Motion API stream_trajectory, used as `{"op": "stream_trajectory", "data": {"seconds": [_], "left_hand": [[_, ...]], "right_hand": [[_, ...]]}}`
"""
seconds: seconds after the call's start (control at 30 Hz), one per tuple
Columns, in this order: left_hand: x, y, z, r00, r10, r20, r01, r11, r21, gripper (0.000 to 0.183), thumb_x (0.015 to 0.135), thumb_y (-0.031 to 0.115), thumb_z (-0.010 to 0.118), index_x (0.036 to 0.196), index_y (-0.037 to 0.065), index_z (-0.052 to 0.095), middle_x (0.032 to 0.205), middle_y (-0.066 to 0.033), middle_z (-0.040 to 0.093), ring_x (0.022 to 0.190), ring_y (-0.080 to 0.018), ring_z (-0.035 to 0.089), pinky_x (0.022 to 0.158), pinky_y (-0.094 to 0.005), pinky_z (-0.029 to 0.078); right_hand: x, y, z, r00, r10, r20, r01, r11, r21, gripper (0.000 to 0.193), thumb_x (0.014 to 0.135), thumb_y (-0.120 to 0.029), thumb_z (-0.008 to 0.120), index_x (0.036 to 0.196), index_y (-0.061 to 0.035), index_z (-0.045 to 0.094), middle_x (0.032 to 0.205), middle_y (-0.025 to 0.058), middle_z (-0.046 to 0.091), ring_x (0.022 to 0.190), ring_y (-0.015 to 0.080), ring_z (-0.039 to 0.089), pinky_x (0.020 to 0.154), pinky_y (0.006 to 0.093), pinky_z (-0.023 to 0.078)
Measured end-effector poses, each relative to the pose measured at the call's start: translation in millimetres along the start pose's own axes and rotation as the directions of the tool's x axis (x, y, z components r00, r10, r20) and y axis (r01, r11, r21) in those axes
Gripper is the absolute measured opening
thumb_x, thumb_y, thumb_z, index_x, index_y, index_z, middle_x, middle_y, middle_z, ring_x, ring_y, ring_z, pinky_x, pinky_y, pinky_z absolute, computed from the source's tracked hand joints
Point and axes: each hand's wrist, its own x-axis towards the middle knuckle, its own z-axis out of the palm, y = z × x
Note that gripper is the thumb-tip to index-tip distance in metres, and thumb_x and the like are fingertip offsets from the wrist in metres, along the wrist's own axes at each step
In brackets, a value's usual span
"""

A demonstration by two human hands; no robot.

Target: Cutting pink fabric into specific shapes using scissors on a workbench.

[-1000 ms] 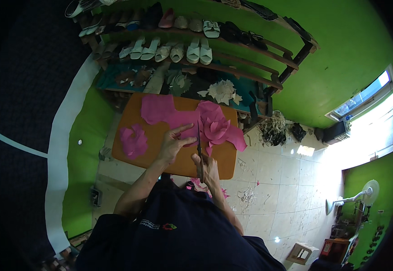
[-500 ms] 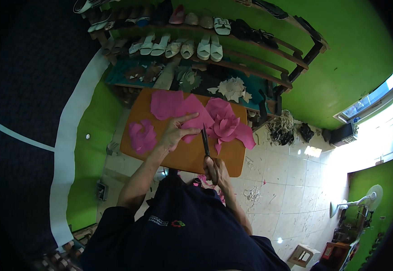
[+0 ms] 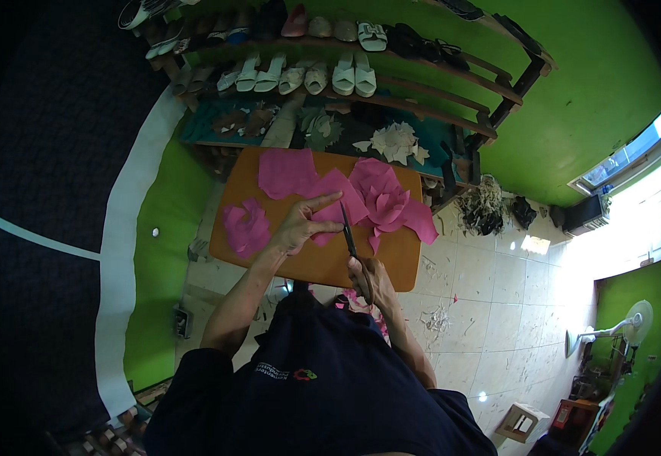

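Bright green walls (image 3: pixel 589 83) close in the room, and a pale tiled floor (image 3: pixel 490 304) spreads to the right, littered with small scraps; against the far wall stands a dark wooden shoe rack (image 3: pixel 391 57), its shelves lined with sandals and slippers, with cut leaf and flower shapes lying on the teal shelf beneath; in front of it sits an orange board (image 3: pixel 323 262), a flat work surface that fills the middle of the view; on the board lie pink sheets (image 3: pixel 288 171) of thin material at the far edge, a crumpled heap of pink pieces (image 3: pixel 391 201) to the right, and a smaller pile of pink cut-outs (image 3: pixel 245 226) at the left; the left hand (image 3: pixel 296 228) rests flat on a pink piece near the board's centre, fingers spread and pressing it down, the index finger stretched toward the blade; the right hand (image 3: pixel 368 277) is closed around the handle of a dark cutting tool (image 3: pixel 348 232), which points away from the body, its tip meeting the pink piece just beside the left fingertips.
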Motion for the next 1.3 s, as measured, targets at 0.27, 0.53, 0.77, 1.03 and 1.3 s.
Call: {"op": "stream_trajectory", "data": {"seconds": [0.27,0.53,0.77,1.03,1.3], "left_hand": [[2,-6,-4,0.990,0.144,0.013,-0.144,0.990,-0.002,0.066,0.080,-0.015,0.068,0.140,0.006,0.052,0.146,-0.0083,0.048,0.118,-0.0156,0.059,0.098,-0.0297,0.055],[6,-5,4,0.988,0.114,-0.102,-0.128,0.980,-0.151,0.058,0.081,-0.010,0.070,0.135,0.007,0.058,0.125,-0.0021,0.061,0.107,-0.0085,0.060,0.098,-0.0276,0.053],[9,-24,-7,0.991,0.114,-0.065,-0.123,0.979,-0.163,0.055,0.082,-0.008,0.072,0.133,0.010,0.061,0.097,0.0078,0.061,0.090,-0.0014,0.059,0.091,-0.0218,0.052],[2,-20,15,0.983,0.102,-0.151,-0.132,0.970,-0.202,0.060,0.082,-0.010,0.072,0.137,0.007,0.056,0.094,0.0044,0.061,0.089,-0.0061,0.063,0.088,-0.0240,0.054],[1,-15,36,0.951,0.150,-0.270,-0.231,0.925,-0.300,0.057,0.086,-0.004,0.070,0.140,0.004,0.052,0.093,-0.0049,0.070,0.087,-0.0110,0.069,0.084,-0.0246,0.056]], "right_hand": [[1,2,3,0.996,-0.025,-0.085,0.022,0.999,-0.040,0.068,0.086,-0.068,0.062,0.066,-0.0042,0.052,0.054,-0.0015,0.045,0.046,0.0079,0.044,0.042,0.0279,0.035],[0,6,2,0.997,0.053,-0.053,-0.049,0.996,0.075,0.065,0.087,-0.065,0.064,0.065,-0.0058,0.050,0.054,-0.0026,0.043,0.045,0.0074,0.041,0.040,0.0268,0.032],[-5,-13,-1,0.996,0.073,0.043,-0.081,0.972,0.223,0.070,0.086,-0.071,0.059,0.068,-0.0031,0.052,0.052,-0.0001,0.044,0.044,0.0102,0.043,0.042,0.0284,0.036],[3,-11,2,0.998,0.056,0.043,-0.066,0.955,0.289,0.069,0.088,-0.072,0.055,0.069,-0.0058,0.049,0.056,0.0004,0.043,0.044,0.0108,0.043,0.041,0.0273,0.035],[5,-12,3,0.999,0.030,-0.016,-0.025,0.968,0.250,0.067,0.095,-0.069,0.043,0.071,-0.0058,0.048,0.055,0.0003,0.042,0.042,0.0098,0.042,0.039,0.0262,0.033]]}}
